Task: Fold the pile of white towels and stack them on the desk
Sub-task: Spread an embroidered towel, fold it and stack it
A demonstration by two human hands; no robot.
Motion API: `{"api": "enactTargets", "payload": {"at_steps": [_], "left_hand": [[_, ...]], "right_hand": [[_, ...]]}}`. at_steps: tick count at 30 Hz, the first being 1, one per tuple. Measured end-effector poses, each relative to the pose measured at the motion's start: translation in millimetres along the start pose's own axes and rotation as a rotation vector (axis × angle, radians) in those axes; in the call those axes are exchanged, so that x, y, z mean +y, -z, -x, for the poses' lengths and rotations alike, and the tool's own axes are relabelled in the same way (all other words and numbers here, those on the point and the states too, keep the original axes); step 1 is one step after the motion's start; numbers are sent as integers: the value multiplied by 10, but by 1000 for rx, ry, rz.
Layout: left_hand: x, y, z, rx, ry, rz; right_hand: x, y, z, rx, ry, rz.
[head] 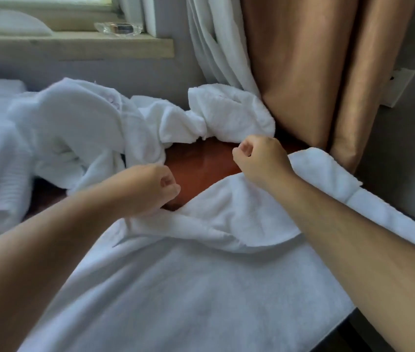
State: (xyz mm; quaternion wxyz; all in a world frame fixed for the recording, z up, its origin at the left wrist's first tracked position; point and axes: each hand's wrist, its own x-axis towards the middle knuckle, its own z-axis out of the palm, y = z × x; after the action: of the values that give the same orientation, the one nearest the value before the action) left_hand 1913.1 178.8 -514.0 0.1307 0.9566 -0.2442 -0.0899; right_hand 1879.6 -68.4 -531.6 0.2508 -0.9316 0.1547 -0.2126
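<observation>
Across the bench [201, 168], a soft, floppy towel [201, 288]; left hand [159, 190] and right hand [258, 158] curled at its far edge, grip impossible to tell. Looked light, best pinched at corners.

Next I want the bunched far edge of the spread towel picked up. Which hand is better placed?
Left, likely. The left hand sits right at the bunched edge of the spread towel, fingers curled just above it. The right hand has its fingers farther out, over the bare desk.
</observation>
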Motion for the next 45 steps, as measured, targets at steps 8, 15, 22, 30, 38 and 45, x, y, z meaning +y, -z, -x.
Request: {"api": "enactTargets", "payload": {"at_steps": [8, 15, 22, 30, 38, 45], "left_hand": [[-660, -2, 1056, 213, 102, 19], [-1077, -220, 1534, 282, 377, 46], [-1343, -197, 1684, 331, 145, 99], [-1585, -159, 1873, 573, 228, 15], [-1808, 62, 1895, 616, 405, 471], [-2007, -49, 2021, 512, 424, 503]], "right_hand": [[-1318, -557, 761, -468, 124, -343], [-1549, -488, 890, -781, 227, -186], [-1539, -536, 834, -850, 329, -44], [-1811, -792, 914, -480, 610, -38], [-2248, -639, 1099, -190, 584, -288], [-2405, -561, 1544, -195, 824, -251]]}}
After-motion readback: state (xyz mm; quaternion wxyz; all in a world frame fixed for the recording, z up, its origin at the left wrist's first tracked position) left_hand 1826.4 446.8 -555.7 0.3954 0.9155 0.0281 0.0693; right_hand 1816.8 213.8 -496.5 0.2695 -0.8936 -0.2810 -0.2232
